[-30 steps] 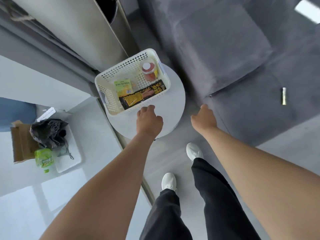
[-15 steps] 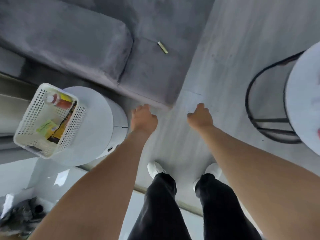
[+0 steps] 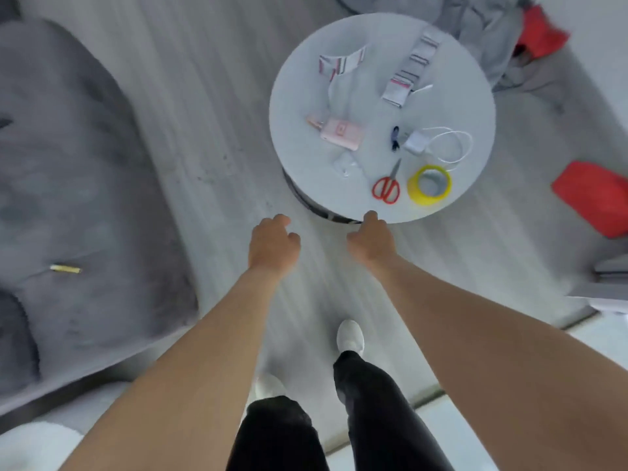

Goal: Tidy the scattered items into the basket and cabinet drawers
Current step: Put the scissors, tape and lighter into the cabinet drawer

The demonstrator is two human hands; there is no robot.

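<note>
The view has swung from the basket to a round worktop still littered: scissors, tape roll, charger. Left hand and right hand hang loose, empty; most tidying remains.

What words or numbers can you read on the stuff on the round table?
None can be read.
pink case: a square mark, too blurred to read.
striped strips: only stripes, no letters visible.
yellow tape roll: no writing shows.
yellow stick on the sofa: too small to tell.
</note>
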